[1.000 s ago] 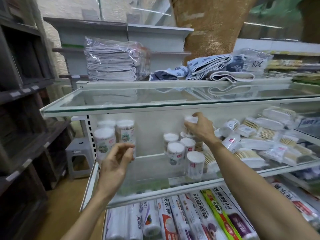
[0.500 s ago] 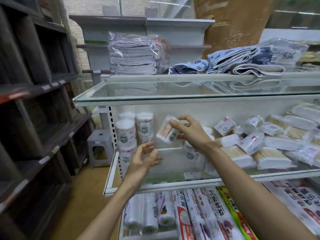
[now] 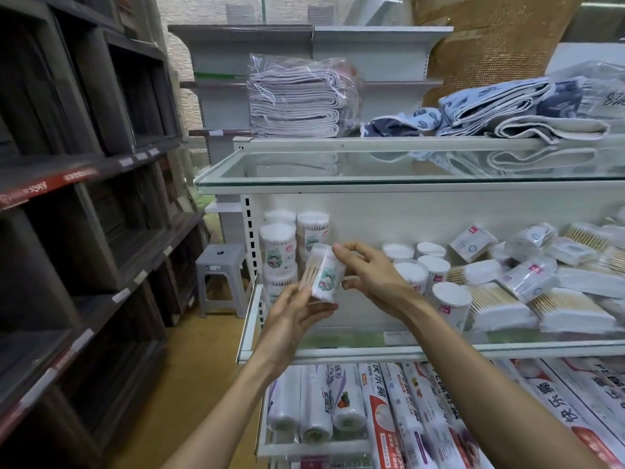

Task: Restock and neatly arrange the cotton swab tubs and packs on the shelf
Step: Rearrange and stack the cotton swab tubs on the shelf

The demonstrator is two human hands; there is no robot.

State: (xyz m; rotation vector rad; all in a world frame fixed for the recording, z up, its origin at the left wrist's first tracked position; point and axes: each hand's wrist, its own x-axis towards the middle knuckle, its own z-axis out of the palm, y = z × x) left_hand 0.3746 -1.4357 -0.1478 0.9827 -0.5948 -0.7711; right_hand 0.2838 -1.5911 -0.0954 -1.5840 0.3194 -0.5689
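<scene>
Left hand gripping, right hand loosely touching, I'm holding one unshelved cotton swab tub; rightward packs are lying jumbled.

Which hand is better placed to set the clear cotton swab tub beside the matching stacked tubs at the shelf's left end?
Probably left. The left hand grips the clear cotton swab tub from below, nearest the stacked tubs; the right hand reaches across, fingers merely at its top.
</scene>
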